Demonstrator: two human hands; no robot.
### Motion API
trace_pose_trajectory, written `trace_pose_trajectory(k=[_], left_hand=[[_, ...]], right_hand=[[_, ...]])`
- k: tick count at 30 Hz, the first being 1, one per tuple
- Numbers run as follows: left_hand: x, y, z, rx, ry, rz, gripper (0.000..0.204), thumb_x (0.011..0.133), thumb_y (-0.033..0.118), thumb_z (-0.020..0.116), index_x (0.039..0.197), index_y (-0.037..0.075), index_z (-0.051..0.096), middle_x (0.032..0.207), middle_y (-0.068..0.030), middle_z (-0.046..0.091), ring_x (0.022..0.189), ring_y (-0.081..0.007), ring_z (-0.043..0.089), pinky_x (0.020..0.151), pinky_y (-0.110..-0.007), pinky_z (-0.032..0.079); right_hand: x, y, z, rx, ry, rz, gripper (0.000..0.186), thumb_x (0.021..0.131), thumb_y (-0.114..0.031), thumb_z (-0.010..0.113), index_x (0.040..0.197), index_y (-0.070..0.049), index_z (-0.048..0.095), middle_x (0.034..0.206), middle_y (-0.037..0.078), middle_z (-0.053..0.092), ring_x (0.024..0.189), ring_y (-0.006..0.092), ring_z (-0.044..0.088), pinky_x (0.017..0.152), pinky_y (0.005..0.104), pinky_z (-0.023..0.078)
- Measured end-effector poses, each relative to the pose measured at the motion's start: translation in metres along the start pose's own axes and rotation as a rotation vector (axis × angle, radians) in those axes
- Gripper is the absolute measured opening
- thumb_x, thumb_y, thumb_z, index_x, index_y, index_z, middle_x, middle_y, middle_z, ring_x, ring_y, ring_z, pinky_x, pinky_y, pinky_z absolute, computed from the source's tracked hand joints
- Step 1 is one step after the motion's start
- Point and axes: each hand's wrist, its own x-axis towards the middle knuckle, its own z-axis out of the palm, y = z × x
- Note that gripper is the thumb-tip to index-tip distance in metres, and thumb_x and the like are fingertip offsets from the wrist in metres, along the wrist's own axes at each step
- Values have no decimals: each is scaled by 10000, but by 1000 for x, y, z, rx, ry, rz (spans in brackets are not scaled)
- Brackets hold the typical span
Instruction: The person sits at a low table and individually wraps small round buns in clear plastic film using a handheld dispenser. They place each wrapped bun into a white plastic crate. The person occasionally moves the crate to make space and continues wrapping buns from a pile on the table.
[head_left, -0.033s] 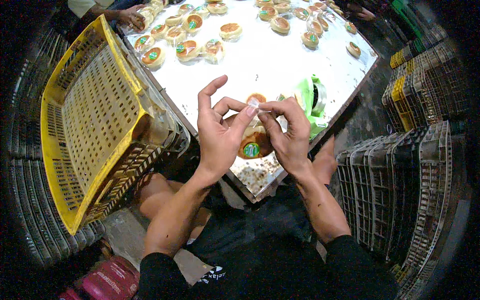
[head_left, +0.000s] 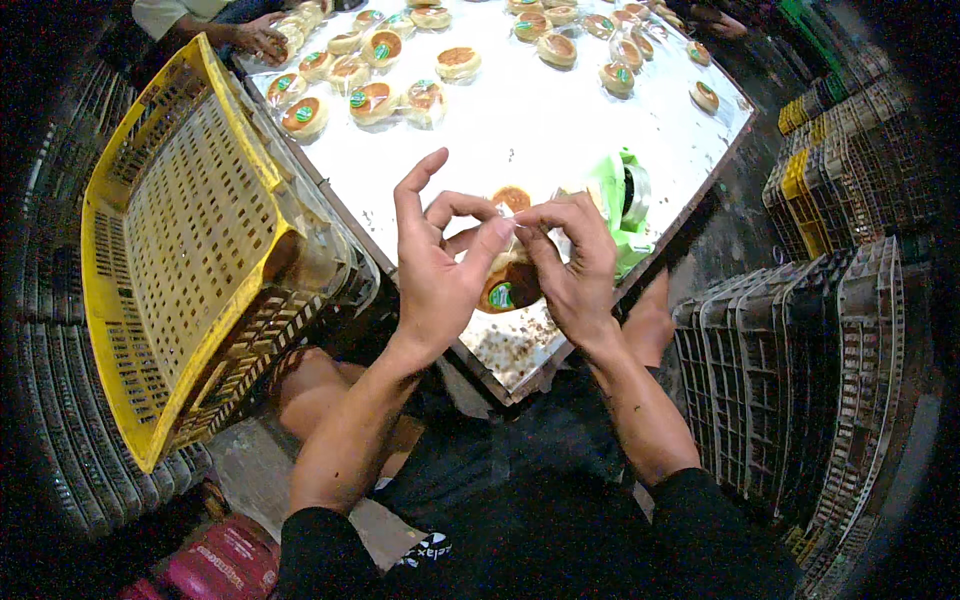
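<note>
head view: the left hand (head_left: 432,285) is pinching a small end of clear wrapping (head_left: 508,211) between thumb and a fingertip, while another of its fingers is pointing up, clear of the grip. the right hand (head_left: 578,268) is meeting it from the right, its thumb and forefinger pressing together on the same bit of plastic. just below the fingertips, on the near side, a round browned bun (head_left: 522,278) is showing between the hands, with a green label (head_left: 500,295) facing up; whether it is resting on the table or hanging from the plastic, i cannot tell. another bun (head_left: 513,197) is sitting just beyond the fingers. right of the hands, a bright green object (head_left: 632,245) with a round silver-and-dark part is standing near the right edge of the white table (head_left: 400,170). farther off, wrapped buns (head_left: 371,100) are lying in a loose group at far left, and more buns (head_left: 617,77) are lying at far right. a co-worker's hand (head_left: 262,38) is touching a row of pale rounds (head_left: 293,30) at the far left. a yellow crate (head_left: 185,200) is leaning, tilted, by the table's left side, and dark crates (head_left: 740,390) are standing at right.
</note>
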Motion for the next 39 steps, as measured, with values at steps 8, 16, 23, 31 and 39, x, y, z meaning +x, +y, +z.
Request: trace_pose_trajectory(k=[8,16,23,31,39], left_hand=[[-2,1,0,148,-72,-214,440,853,72,688,1219,-47,475,750,-52,620,694,-87,580,647,-228,481],[-9,-20,15,193,83,-161,162,860,90,680,809,30,538,836,-11,547,784,-82,469,699,-234,408],[-10,-52,18,160,47,-139,174,865,39,619,905,42,450,831,-21,489,766,-99,455,725,-265,415],[-7,-74,28,200,-5,-143,164,869,49,603,916,35,447,841,-26,456,791,-120,449,748,-277,410],[-13,-104,27,107,77,-295,176,867,65,613,936,28,456,860,-37,479,792,-113,458,717,-277,416]], right_hand=[[-14,14,-11,-219,-7,-55,225,745,-9,717,953,-39,636,914,95,584,867,277,571,747,370,476],[-26,-2,27,724,434,540,125,923,-105,592,1022,-34,562,1091,102,588,1019,160,551,925,306,426],[-77,109,-95,-428,311,643,363,868,-257,646,1060,46,591,1032,188,620,988,279,581,917,342,430],[-36,133,-103,-275,228,866,431,833,-381,642,858,44,711,912,237,668,821,248,652,723,350,481],[-108,106,-45,195,246,999,172,875,-164,632,864,-5,694,903,73,651,858,186,604,816,316,458]])
